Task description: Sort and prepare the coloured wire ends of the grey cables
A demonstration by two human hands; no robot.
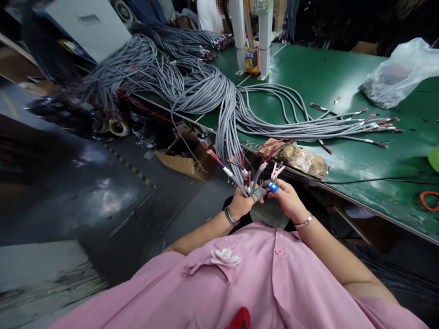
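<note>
My left hand [242, 204], wearing a grey finger cover on its thumb, is closed around several grey cables [236, 179]. Their stripped ends show coloured wires [215, 158] and white wrappings, pointing away from me. Close on its right, my right hand [288, 197] has its fingers pinched together, with a blue cover [273, 186] on the thumb. What sits between those fingertips is too small to make out. A small pink V-shaped clip [277, 171] sticks up just beyond them; whether the hand touches it I cannot tell.
A large pile of grey cables [206, 89] drapes over the green table [318, 68]. Near its edge lies a taped cardboard piece [302, 160]. A plastic bag [394, 75] and orange scissors handle [428, 200] are right. A carton [185, 160] stands below; another person [210, 17] is behind.
</note>
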